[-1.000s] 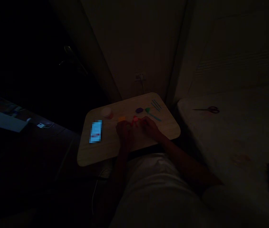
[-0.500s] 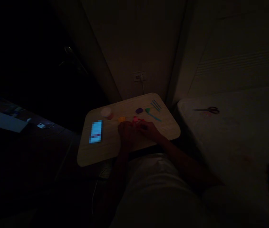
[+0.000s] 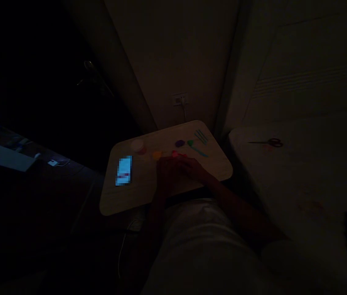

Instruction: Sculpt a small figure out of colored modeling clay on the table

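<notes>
In dim light my left hand (image 3: pixel 166 169) and my right hand (image 3: pixel 190 166) meet over the near side of a small light wooden table (image 3: pixel 115 203). Red-pink pieces (image 3: pixel 175 154) show just beyond their fingers. The fingers of both hands are too dark to make out, and so is anything between them. An orange lump (image 3: pixel 156 155) lies just beyond my left hand. Farther back are a purple lump (image 3: pixel 180 143), a green lump (image 3: pixel 190 143) touching a blue tool (image 3: pixel 200 152), and several thin sticks (image 3: pixel 201 137).
A lit phone (image 3: pixel 124 171) lies at the table's left, near a pale-lidded tub (image 3: pixel 138 146). Scissors (image 3: pixel 274 142) rest on the pale surface to the right. A plug sits in a wall socket (image 3: pixel 180 99) behind the table.
My left hand has shifted slightly right, closer to my right hand, and the two now meet. The view is a little darker.
</notes>
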The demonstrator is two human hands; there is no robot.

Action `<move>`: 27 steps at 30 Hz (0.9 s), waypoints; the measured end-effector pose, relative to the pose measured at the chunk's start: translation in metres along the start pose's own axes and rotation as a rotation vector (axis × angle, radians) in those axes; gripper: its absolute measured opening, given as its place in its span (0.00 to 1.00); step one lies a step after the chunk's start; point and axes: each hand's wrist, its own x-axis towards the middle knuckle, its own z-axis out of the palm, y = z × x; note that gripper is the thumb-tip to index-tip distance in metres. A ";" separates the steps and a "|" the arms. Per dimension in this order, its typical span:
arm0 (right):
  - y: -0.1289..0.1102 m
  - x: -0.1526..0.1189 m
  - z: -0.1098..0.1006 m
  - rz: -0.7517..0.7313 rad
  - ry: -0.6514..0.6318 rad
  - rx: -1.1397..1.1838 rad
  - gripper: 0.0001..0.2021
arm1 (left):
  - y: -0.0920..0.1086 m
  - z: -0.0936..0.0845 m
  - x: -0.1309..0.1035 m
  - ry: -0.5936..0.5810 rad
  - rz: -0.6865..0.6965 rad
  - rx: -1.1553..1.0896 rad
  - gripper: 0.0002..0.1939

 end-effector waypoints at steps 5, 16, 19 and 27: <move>-0.002 0.001 -0.004 0.030 0.006 0.004 0.21 | 0.000 0.000 0.001 0.004 0.056 0.047 0.14; -0.003 -0.001 0.000 0.041 0.034 0.002 0.20 | -0.001 -0.002 -0.001 0.054 0.052 0.070 0.09; -0.002 -0.001 -0.001 0.022 0.033 -0.003 0.20 | -0.002 -0.001 -0.002 0.040 0.066 0.079 0.09; 0.002 0.001 -0.001 0.022 0.025 -0.069 0.22 | 0.000 -0.001 -0.002 0.041 0.066 0.106 0.11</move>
